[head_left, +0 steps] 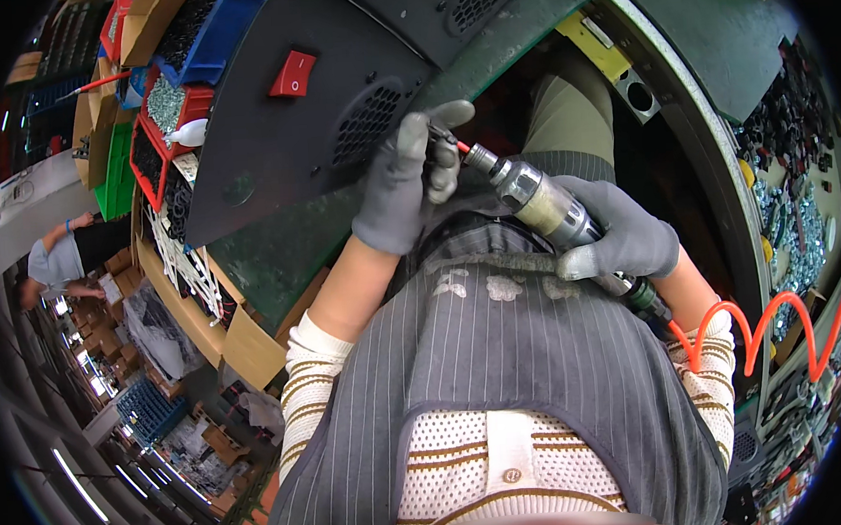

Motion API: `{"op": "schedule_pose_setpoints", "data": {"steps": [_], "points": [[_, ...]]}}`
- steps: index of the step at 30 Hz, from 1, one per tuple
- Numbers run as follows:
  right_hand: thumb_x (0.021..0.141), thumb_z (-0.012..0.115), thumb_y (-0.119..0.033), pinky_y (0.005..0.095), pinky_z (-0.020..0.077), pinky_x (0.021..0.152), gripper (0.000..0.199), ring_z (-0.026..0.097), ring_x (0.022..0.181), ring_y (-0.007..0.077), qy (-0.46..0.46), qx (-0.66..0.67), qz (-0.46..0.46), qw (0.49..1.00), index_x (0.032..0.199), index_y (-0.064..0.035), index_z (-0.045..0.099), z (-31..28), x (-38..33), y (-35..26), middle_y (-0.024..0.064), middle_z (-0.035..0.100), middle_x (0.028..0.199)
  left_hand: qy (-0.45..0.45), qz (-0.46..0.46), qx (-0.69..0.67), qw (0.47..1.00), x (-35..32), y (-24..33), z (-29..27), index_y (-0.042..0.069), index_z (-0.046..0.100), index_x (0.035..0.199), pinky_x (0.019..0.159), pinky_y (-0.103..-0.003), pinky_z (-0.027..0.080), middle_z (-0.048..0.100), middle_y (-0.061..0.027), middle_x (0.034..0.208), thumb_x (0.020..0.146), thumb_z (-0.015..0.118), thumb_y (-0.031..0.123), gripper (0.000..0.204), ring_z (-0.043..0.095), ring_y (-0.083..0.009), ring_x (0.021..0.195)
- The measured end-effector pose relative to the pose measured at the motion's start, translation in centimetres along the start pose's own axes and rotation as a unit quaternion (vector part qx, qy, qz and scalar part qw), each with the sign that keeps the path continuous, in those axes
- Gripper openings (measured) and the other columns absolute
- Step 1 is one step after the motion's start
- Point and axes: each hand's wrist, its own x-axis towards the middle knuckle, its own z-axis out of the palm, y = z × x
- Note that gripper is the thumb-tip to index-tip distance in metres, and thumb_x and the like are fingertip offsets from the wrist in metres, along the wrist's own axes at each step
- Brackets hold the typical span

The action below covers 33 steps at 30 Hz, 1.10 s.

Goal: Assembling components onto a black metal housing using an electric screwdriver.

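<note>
My right hand (623, 228), in a grey glove, is wrapped round an air screwdriver (543, 202). The tool lies slantwise above my lap, its red-collared bit pointing up and left. At the bit's tip, the gloved fingers of my left hand (402, 178) are closed in a pinch. Something small and dark shows between them, too small to make out. Just beyond that hand lies a black panel (333, 53) with honeycomb vents and a red rocker switch (294, 74).
An orange coiled hose (747, 317) trails from the tool to the right. Red bins (161, 119) of small screws, a blue bin (223, 30) and a green bin (116, 174) stand at left. Loose hardware (790, 234) covers the right-hand bench. Another person (54, 263) is far left.
</note>
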Motion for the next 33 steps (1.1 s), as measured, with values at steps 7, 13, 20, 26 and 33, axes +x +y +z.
{"op": "schedule_pose_setpoints", "data": {"steps": [7, 13, 20, 26, 33], "points": [[0.069, 0.085, -0.032, 0.0308, 0.047, 0.085, 0.072, 0.057, 0.09, 0.0151, 0.16, -0.14, -0.016, 0.977, 0.127, 0.0006, 0.056, -3.1, 1.0, -0.2, 0.0054, 0.062, 0.098, -0.151, -0.249, 0.288, 0.912, -4.5, 5.9, -6.4, -0.002, 0.061, 0.123, 0.053, -0.019, 0.035, 0.047, 0.0035, 0.065, 0.101, 0.048, 0.033, 0.044, 0.04, -0.0042, 0.052], [0.07, 0.084, -0.034, 0.03, 0.0461, 0.084, 0.07, 0.056, 0.089, 0.0141, 0.138, -0.129, -0.032, 0.982, 0.125, 0.0009, 0.057, -4.1, 2.1, -0.2, 0.0039, 0.06, 0.097, 0.165, -0.106, 0.366, 0.91, -3.8, 14.6, -14.2, 0.0, 0.059, 0.126, 0.051, -0.019, 0.037, 0.053, 0.001, 0.075, 0.098, 0.052, 0.031, 0.042, 0.045, -0.005, 0.056], [0.071, 0.084, -0.033, 0.0284, 0.045, 0.082, 0.068, 0.054, 0.088, 0.0122, 0.129, -0.083, -0.023, 0.988, 0.123, 0.0017, 0.057, -3.7, 2.6, -0.8, 0.0029, 0.058, 0.097, 0.124, 0.078, 0.525, 0.838, 3.1, 10.1, -10.8, 0.0, 0.058, 0.126, 0.049, -0.019, 0.037, 0.056, -0.0015, 0.081, 0.098, 0.054, 0.029, 0.04, 0.047, -0.0056, 0.057], [0.072, 0.082, -0.034, 0.0298, 0.0458, 0.086, 0.075, 0.056, 0.091, 0.0141, 0.12, -0.074, -0.027, 0.99, 0.131, 0.0028, 0.054, -3.9, 2.7, -0.7, 0.0059, 0.06, 0.101, 0.105, 0.105, 0.574, 0.805, 5.3, 7.9, -8.3, 0.0, 0.058, 0.125, 0.047, -0.019, 0.037, 0.058, -0.0036, 0.085, 0.097, 0.055, 0.027, 0.039, 0.048, -0.0062, 0.058], [0.072, 0.082, -0.036, 0.031, 0.0463, 0.084, 0.07, 0.056, 0.091, 0.016, 0.109, -0.133, -0.017, 0.985, 0.124, 0.0026, 0.057, -4.7, 3.5, -1.2, 0.0064, 0.06, 0.097, 0.175, 0.107, 0.455, 0.867, 5.0, 8.5, -11.3, 0.0, 0.058, 0.124, 0.045, -0.019, 0.037, 0.06, -0.006, 0.091, 0.097, 0.056, 0.025, 0.037, 0.049, -0.0069, 0.06]]}}
